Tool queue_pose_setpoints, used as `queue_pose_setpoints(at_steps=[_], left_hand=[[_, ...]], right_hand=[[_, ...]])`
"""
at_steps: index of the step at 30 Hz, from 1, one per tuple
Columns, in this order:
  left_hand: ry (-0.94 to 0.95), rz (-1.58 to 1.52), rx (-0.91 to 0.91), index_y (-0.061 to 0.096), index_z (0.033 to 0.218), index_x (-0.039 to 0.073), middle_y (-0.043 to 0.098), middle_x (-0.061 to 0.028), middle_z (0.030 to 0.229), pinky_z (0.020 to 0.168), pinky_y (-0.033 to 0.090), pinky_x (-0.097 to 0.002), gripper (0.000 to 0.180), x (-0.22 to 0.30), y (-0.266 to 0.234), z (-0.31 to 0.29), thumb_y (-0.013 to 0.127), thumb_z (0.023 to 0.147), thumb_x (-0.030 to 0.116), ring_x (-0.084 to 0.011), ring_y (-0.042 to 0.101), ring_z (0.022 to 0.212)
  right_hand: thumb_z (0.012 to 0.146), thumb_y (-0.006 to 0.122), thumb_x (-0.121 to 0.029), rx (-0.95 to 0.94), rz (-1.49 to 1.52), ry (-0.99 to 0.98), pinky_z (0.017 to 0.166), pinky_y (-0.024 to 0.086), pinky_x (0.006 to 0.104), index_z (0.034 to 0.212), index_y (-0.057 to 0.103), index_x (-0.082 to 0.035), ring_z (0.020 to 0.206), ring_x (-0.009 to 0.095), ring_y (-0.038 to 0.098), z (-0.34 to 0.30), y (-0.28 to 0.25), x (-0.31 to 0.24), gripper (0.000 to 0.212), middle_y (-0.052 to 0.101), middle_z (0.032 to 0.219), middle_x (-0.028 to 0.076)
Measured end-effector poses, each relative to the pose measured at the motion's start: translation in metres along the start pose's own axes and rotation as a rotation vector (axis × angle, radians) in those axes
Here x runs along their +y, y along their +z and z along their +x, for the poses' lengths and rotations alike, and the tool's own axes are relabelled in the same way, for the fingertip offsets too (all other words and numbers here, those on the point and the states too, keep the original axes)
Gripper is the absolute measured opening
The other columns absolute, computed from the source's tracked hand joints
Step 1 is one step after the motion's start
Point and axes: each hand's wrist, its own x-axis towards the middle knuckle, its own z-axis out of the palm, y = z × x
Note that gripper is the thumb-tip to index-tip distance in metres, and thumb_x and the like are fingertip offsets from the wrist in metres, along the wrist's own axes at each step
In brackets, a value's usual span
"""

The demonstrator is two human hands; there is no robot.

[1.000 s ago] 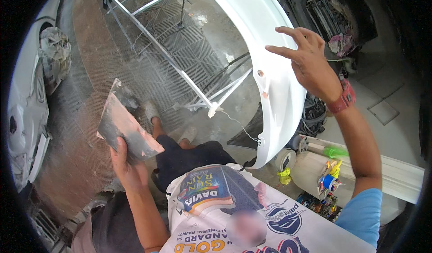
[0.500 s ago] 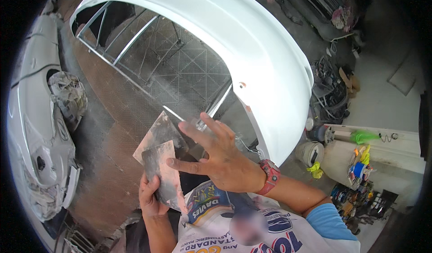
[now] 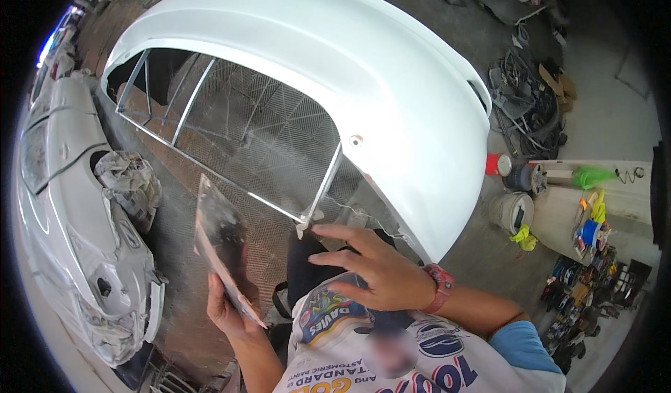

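Note:
In my left hand (image 3: 229, 315) is a flat, dark rectangular plate (image 3: 222, 229) smeared with pink, gripped at its lower end and tilted steeply. Whether it is one plate or two stacked together cannot be made out from this angle. My right hand (image 3: 374, 270), with a red watch (image 3: 440, 288) at the wrist, hovers in front of my shirt, apart from the plate. Its fingers are spread and nothing shows in them. Beyond both hands stands a large white car bumper (image 3: 398, 106) on a metal frame stand (image 3: 210, 167). The bumper has a small round mark near its inner corner.
A silver car body (image 3: 77, 204) with crumpled masking wrap (image 3: 129, 183) lies along the left. To the right are a whitish bucket (image 3: 512, 211), a red can (image 3: 498, 164) and a tangled heap of dark parts (image 3: 524, 99). Many small containers crowd the lower right.
My right hand has drawn back from the plates toward the right. The two plates, fanned out before, have swung nearly edge-on in my left hand and show as one. The view has shifted.

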Motion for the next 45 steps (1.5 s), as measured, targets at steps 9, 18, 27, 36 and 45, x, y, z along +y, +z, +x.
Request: queue_pose_setpoints(at_steps=[9,18,27,36,45], left_hand=[[-0.028,0.06,-0.152,0.05,0.15,-0.012,0.054,-0.0275,0.156,0.111,0.059,-0.0367,0.048,0.054,-0.023,0.096,0.051,0.112,0.016,-0.0413,0.039,0.156],[-0.188,0.084,-0.246,0.047,0.152,-0.006,0.067,-0.0176,0.14,0.115,0.052,-0.0443,0.048,0.136,-0.062,0.159,0.057,0.109,0.014,-0.0248,0.07,0.119],[-0.274,0.224,-0.129,0.048,0.152,-0.002,0.068,-0.015,0.138,0.09,0.063,-0.0345,0.053,0.209,-0.106,0.197,0.066,0.106,0.017,-0.0217,0.072,0.114],[-0.335,0.25,-0.192,0.046,0.154,-0.006,0.063,-0.0172,0.145,0.112,0.055,-0.0402,0.062,0.22,-0.099,0.216,0.07,0.102,0.019,-0.0318,0.061,0.138],[-0.654,0.253,-0.162,0.054,0.144,-0.005,0.07,-0.0185,0.131,0.094,0.064,-0.0422,0.048,0.165,-0.044,0.218,0.07,0.102,0.012,-0.0273,0.075,0.111]], right_hand=[[0.093,0.076,-0.006,0.386,-0.26,0.393,0.094,0.055,0.0364,0.148,0.054,-0.003,0.105,0.024,0.069,-0.016,0.01,-0.037,0.059,0.068,0.141,0.013],[0.092,0.055,0.004,0.624,-0.615,0.633,0.077,0.056,0.0388,0.163,0.023,-0.005,0.08,0.031,0.072,0.086,-0.013,-0.019,0.078,0.071,0.139,0.02],[0.089,0.056,0.0,0.621,-0.698,0.832,0.093,0.056,0.0475,0.164,0.018,-0.002,0.098,0.043,0.073,0.118,-0.004,0.017,0.084,0.068,0.141,0.028],[0.094,0.052,0.004,0.748,-0.512,0.647,0.074,0.058,0.0382,0.165,0.021,-0.007,0.072,0.026,0.07,0.165,0.026,-0.015,0.078,0.064,0.151,0.019],[0.094,0.053,0.007,0.533,-0.623,0.0,0.127,0.032,0.0501,0.169,0.021,-0.009,0.158,0.035,0.037,0.228,0.12,-0.059,0.084,0.055,0.162,0.013]])
